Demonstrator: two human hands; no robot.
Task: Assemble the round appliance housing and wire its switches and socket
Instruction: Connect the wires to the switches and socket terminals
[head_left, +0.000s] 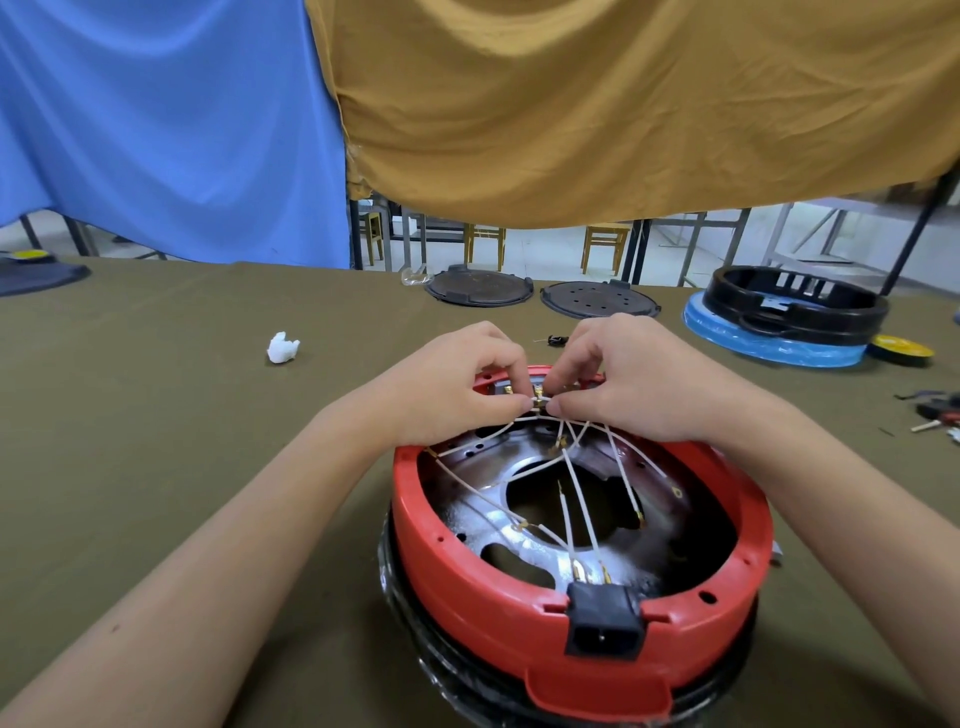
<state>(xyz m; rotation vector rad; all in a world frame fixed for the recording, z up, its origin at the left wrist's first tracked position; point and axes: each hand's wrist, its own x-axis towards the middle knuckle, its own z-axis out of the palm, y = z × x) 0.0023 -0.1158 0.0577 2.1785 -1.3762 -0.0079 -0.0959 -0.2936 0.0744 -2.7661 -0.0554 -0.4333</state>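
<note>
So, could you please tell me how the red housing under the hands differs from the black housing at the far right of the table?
The red housing sits near, wired, with both hands at its far rim; the black housing sits untouched. The red one shows a black socket; the black one rests on a blue-wrapped base. Both are round open rings.

White wires (571, 483) crisscross the red housing (467, 561) just below both hands (545, 384), blocking a straight reach inside. Left of the left hand (457, 384), open table (156, 415) holds only a white wad (283, 347); two dark lids (540, 291) lie beyond the fingertips.
</note>
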